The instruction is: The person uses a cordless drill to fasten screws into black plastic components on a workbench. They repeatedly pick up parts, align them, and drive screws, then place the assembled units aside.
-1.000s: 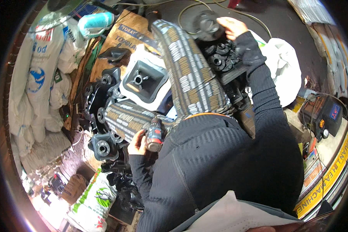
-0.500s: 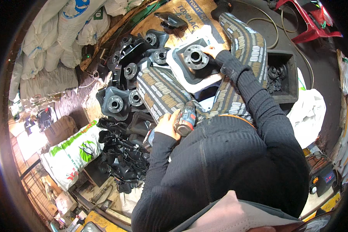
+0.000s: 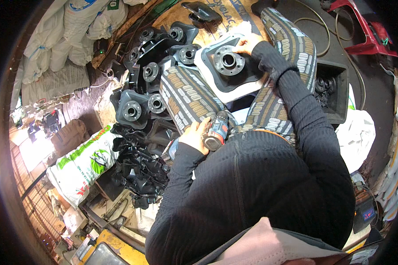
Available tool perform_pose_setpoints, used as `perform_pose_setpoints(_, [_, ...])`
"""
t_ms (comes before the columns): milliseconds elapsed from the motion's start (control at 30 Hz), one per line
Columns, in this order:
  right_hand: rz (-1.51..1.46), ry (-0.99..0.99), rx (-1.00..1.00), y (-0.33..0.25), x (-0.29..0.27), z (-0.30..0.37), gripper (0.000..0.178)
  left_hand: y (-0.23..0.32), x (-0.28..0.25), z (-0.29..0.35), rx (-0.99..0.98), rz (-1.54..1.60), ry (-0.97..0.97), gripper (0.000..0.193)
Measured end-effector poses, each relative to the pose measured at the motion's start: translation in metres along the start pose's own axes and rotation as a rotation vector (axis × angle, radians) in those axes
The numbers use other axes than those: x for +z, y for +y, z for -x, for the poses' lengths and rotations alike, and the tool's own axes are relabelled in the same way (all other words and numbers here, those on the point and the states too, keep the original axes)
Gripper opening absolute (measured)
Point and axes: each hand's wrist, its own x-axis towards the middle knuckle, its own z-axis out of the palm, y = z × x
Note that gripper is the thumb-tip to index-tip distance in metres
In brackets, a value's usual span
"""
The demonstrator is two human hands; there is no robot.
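Observation:
My left hand [image 3: 194,136] is wrapped round a cordless drill [image 3: 217,131], held by my left thigh with its chuck pointing away from me. Between my knees, on a white pad [image 3: 206,77], rests a black square plastic part [image 3: 245,73] with a round metal flange [image 3: 229,60] at its middle. My right hand [image 3: 248,43] is at the flange's upper right rim, fingers bent and pressed against it. Whether a small piece is between those fingertips is hidden. Several similar black flanged parts [image 3: 132,110] are piled to the left of my left leg.
A black bin [image 3: 340,115] with small dark pieces stands right of my right leg, beside a white sack [image 3: 357,137]. Thin black parts [image 3: 139,163] are heaped at left. A red plastic stool [image 3: 368,44], a hose [image 3: 329,39] and stacked white sacks [image 3: 53,35] lie further off.
The view has shifted slightly. My right hand has moved a little on the flange, its fingers now bent over the upper rim. My left hand still holds the drill.

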Motion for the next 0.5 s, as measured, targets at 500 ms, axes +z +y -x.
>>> perform_pose_setpoints(500, [0.057,-0.129,-0.282,0.008,-0.016,-0.034,0.031,0.000,-0.006,0.000,-0.021,0.197,-0.062,0.058])
